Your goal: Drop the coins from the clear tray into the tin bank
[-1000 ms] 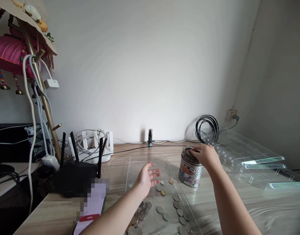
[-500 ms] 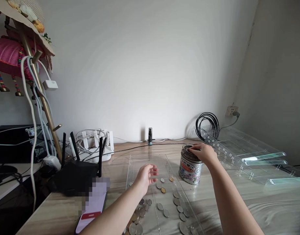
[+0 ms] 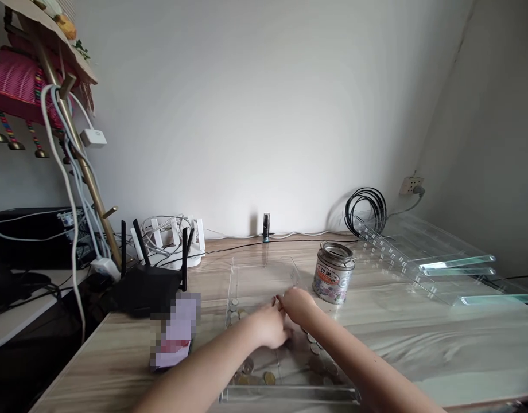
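Note:
A clear plastic tray [image 3: 290, 394] lies on the desk with several silver and golden coins [image 3: 270, 378] in it. Over the tray's middle my left hand [image 3: 269, 328] and my right hand [image 3: 297, 305] meet, palms down. My right fingers are bent and pinched together at the left hand's fingers; whatever they may hold is hidden. The left thumb points right, while its other fingers are blurred and partly covered. Beside the tray's far right side a round, flower-patterned tin [image 3: 332, 276] stands upright, a slot in its lid.
To the left are a phone [image 3: 178, 327], a black router [image 3: 150, 289] and a white router [image 3: 178, 261]. A small dark bottle [image 3: 266, 228] stands by the wall. Clear acrylic panels [image 3: 436, 267] and a coiled black cable [image 3: 366, 212] occupy the right back.
My right hand has left the tin's lid and come down left over the tray. My left hand, spread open before, has moved slightly right and down to meet it. The view has shifted.

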Motion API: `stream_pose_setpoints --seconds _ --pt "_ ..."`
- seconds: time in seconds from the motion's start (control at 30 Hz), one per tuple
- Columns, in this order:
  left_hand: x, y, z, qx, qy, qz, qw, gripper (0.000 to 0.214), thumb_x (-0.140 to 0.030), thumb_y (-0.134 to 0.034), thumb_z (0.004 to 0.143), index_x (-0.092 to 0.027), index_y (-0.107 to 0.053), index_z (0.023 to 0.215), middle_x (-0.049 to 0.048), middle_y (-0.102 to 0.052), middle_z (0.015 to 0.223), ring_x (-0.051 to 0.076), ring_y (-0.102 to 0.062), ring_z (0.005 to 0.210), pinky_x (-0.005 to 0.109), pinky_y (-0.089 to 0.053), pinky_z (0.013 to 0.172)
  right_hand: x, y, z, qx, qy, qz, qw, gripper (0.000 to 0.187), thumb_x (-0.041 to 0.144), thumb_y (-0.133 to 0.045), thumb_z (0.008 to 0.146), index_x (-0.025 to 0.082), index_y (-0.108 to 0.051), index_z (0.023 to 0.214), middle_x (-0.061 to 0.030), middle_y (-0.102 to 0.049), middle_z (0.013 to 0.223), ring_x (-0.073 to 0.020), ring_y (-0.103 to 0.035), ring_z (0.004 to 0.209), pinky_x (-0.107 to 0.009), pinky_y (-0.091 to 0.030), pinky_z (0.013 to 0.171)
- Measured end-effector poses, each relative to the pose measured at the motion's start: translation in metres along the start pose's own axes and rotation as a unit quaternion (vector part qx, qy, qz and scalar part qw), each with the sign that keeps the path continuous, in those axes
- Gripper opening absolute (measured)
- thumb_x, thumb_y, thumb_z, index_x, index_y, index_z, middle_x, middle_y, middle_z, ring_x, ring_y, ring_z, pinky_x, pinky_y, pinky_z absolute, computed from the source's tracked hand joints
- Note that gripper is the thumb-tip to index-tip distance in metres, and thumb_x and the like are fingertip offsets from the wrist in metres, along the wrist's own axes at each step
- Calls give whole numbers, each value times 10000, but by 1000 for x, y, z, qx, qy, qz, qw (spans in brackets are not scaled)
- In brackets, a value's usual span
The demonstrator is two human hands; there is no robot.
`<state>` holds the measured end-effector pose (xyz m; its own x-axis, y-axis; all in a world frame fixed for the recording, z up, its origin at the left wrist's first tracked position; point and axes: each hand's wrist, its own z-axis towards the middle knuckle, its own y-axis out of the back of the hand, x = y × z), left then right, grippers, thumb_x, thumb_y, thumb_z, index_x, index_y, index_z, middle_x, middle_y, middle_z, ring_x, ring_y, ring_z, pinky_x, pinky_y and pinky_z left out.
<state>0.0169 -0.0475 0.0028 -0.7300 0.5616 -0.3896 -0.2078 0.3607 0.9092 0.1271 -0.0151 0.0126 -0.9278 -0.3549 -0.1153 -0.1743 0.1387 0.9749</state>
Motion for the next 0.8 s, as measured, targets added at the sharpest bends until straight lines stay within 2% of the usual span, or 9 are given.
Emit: stream_pose_setpoints --seconds 0.13,0.27,0.37,0.5,0.57,0.6,0.63,0.73,0.8 --pt "-15 9 -12 -4 66 79 995 343 -271 -412 742 -121 -569 1008 158 -580 994 265 -490 993 351 -361 832 10 -4 -17 60 -43 -5 997 299 68 -587 567 128 -635 856 -150 -606 939 -269 -556 887 -356 -443 725" --pt "-31 12 -39 57 87 145 984 168 -111 -484 655 -144 -647 679 135 -636 748 271 -575 779 347 -417 703 24 2 -45 68 -60 14 996 237 111 -540 646 101 -629 866 -177 -584 983 -276 -537 927 -371 -430 749" --pt "-32 18 -58 26 93 100 990 197 -155 -442 689 -132 -634 651 137 -631 747 243 -579 728 320 -425 652 35 5 -62 66 -57 52 995 211 190 -493 709 103 -633 841 -176 -595 953 -272 -536 929 -368 -423 758" --pt "-19 32 -67 97 92 53 990 215 -223 -423 697 -150 -612 624 69 -632 695 169 -570 634 255 -430 576 48 5 -73 93 -40 155 983 291 302 -415 754 126 -643 712 -117 -643 744 -197 -604 693 -283 -468 600" --pt "-8 38 -65 120 100 -51 986 209 -222 -417 696 -151 -595 614 41 -621 642 140 -557 580 242 -428 557 53 5 -75 107 -23 220 969 293 303 -404 753 142 -640 691 -75 -648 707 -145 -598 601 -225 -460 527" --pt "-2 39 -64 95 109 -123 982 194 -220 -418 698 -152 -590 639 35 -615 627 133 -555 562 235 -426 539 55 5 -75 109 -17 247 963 280 293 -406 750 144 -638 703 -61 -649 711 -126 -593 582 -203 -453 508" --pt "4 40 -63 26 130 -180 975 176 -210 -429 689 -145 -584 637 39 -609 613 132 -552 543 231 -421 517 57 5 -74 106 -14 268 958 267 281 -407 748 143 -635 734 -54 -650 728 -113 -589 579 -188 -448 500" --pt "20 42 -61 -80 142 -206 965 173 -201 -403 707 -150 -566 726 61 -611 753 126 -561 612 208 -408 502 66 5 -69 80 -21 294 952 287 273 -437 727 127 -590 921 -70 -637 836 -105 -585 590 -185 -445 505" --pt "28 43 -61 -127 148 -220 956 166 -205 -398 712 -148 -551 744 75 -599 812 132 -564 654 198 -401 485 75 6 -63 62 -26 301 951 441 307 -512 673 143 -498 1082 -96 -581 1000 -119 -589 633 -207 -452 531"
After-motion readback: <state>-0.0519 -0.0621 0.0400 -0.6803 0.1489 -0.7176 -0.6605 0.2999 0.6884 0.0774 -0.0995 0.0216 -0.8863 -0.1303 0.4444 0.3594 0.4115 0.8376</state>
